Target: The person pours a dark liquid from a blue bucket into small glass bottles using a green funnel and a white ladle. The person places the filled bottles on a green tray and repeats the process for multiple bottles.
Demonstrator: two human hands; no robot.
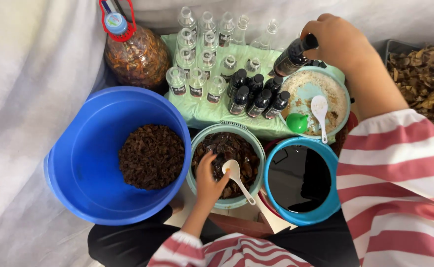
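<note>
The right hand [343, 42] is gripping a dark filled bottle [292, 57] by its capped neck, holding it tilted just above the far edge of the teal bowl [343, 121] that has pale residue, a white spoon [320, 110] and a green funnel [297, 123] lying in it. The left hand [208, 184] is reaching into the strainer bowl [227, 202] of wet dark pieces, fingers curled down among them; whether it is clenching anything I cannot tell. A white ladle [237, 179] is resting in that bowl just beside the hand.

Judging by how things are lying, the bottling is looking well short of half done: six dark capped bottles [256, 94] are standing together on the green cloth [202, 111], with the held one making seven, while a larger group of clear empty bottles [202, 49] is waiting behind and beside them. The blue pail [325, 207] is holding plenty of dark liquid, so much filling appears to be left. The big blue tub [78, 158] is holding a heap of dark spent-looking pieces, and a large plastic jug [135, 54] of brownish matter is standing at the back.
</note>
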